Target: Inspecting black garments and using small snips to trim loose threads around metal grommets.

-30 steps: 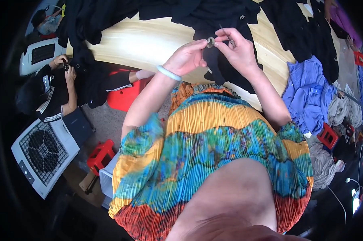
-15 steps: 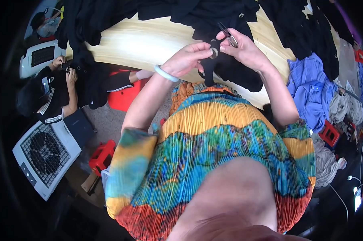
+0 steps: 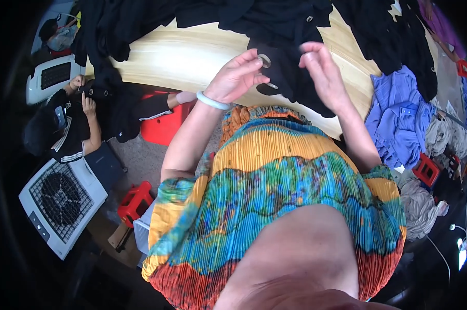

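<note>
On the pale wooden table [image 3: 192, 57], heaped black garments [image 3: 274, 20].

My right hand [image 3: 323, 72] is motion-blurred, so I cannot tell whether its fingertips grip the black garment [image 3: 290, 77]. The small round metal piece [image 3: 264, 60] at my left hand [image 3: 238, 77] is too small to identify. The garment pile [image 3: 243, 15] is cut off by the top edge

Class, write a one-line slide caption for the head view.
Left hand pinching a round metal button, right hand gripping black fabric garment above pale wooden table.
</note>
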`<state>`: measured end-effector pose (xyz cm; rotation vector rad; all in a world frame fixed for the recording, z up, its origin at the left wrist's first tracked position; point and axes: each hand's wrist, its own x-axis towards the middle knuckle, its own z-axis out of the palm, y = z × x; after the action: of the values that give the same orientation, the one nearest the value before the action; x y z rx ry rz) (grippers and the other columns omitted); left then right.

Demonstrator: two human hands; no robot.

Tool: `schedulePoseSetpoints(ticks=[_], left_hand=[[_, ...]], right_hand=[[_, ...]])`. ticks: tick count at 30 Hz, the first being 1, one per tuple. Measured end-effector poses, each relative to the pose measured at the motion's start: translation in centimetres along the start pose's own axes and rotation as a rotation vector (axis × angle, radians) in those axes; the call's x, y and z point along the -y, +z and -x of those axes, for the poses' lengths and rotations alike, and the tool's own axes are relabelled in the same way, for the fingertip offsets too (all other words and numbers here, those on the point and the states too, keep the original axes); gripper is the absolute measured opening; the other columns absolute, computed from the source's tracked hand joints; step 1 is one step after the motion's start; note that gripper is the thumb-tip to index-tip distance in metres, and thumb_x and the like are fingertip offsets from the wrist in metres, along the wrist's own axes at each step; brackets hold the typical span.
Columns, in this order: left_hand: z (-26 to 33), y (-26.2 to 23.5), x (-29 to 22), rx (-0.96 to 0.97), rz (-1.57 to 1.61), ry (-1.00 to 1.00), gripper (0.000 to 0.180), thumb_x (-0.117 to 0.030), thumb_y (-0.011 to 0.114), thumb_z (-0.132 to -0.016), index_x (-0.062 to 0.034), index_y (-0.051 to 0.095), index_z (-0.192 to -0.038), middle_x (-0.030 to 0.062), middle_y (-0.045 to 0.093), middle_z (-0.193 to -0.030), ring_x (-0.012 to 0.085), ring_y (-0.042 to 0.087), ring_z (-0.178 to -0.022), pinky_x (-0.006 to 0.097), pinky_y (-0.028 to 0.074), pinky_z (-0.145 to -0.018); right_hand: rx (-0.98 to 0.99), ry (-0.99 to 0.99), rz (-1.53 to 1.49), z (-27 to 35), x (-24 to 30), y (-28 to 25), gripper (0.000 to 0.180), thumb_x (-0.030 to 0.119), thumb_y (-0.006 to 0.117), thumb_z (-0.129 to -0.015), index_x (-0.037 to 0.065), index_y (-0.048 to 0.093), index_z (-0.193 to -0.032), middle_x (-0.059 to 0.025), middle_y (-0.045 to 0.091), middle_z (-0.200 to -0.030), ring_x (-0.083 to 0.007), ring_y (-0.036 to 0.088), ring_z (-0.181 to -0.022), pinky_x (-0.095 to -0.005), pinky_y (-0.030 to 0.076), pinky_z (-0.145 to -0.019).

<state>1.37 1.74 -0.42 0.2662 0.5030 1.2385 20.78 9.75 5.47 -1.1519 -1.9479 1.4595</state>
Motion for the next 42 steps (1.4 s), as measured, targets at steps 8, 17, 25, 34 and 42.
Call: schedulePoseSetpoints(ticks=[8,17,25,34,42], left_hand=[[-0.2,0.2,-0.1,0.002,-0.037,0.077,0.023,-0.006,0.045,-0.086,-0.0079,0.05,-0.108,0.0074,0.054,-0.104,0.0172,0.053,-0.094,0.033,0.045,-0.081],[0.0,0.5,0.2,0.015,-0.02,0.119,0.024,-0.006,0.046,-0.085,-0.0102,0.05,-0.108,0.0056,0.054,-0.106,0.0172,0.053,-0.095,0.035,0.045,-0.083],[0.0,0.7,0.1,0.0,0.041,0.126,0.022,-0.005,0.047,-0.085,-0.0094,0.052,-0.105,0.0053,0.056,-0.102,0.0164,0.054,-0.093,0.033,0.046,-0.081],[0.0,0.7,0.2,-0.05,0.02,0.1,0.021,-0.004,0.047,-0.084,-0.0085,0.053,-0.104,0.0073,0.056,-0.102,0.0174,0.055,-0.092,0.034,0.046,-0.081],[0.0,0.5,0.2,-0.114,0.036,0.081,0.016,-0.001,0.05,-0.082,-0.0081,0.056,-0.096,0.0087,0.059,-0.094,0.0179,0.057,-0.087,0.034,0.049,-0.077]], right_hand=[[-0.002,-0.13,-0.019,0.7,-1.1,2.2,0.023,0.018,0.055,-0.082,0.004,0.05,-0.099,-0.0035,0.055,-0.07,-0.0103,0.052,-0.06,-0.0228,0.041,-0.054],[-0.005,-0.16,-0.016,0.5,-0.7,2.9,0.022,0.018,0.056,-0.082,0.003,0.05,-0.098,-0.0049,0.056,-0.068,-0.0113,0.053,-0.059,-0.0227,0.041,-0.053],[-0.058,-0.143,-0.034,0.5,-1.1,3.2,0.022,0.017,0.056,-0.081,0.003,0.05,-0.097,-0.0058,0.055,-0.069,-0.0119,0.053,-0.06,-0.0227,0.042,-0.054],[-0.05,-0.172,0.031,0.4,-1.1,3.6,0.022,0.017,0.056,-0.081,0.004,0.051,-0.098,-0.0062,0.056,-0.07,-0.0133,0.055,-0.06,-0.0232,0.043,-0.053],[-0.025,-0.193,0.039,0.2,-1.1,3.7,0.02,0.017,0.055,-0.081,0.004,0.051,-0.097,-0.0069,0.057,-0.069,-0.015,0.056,-0.059,-0.0239,0.044,-0.053]])
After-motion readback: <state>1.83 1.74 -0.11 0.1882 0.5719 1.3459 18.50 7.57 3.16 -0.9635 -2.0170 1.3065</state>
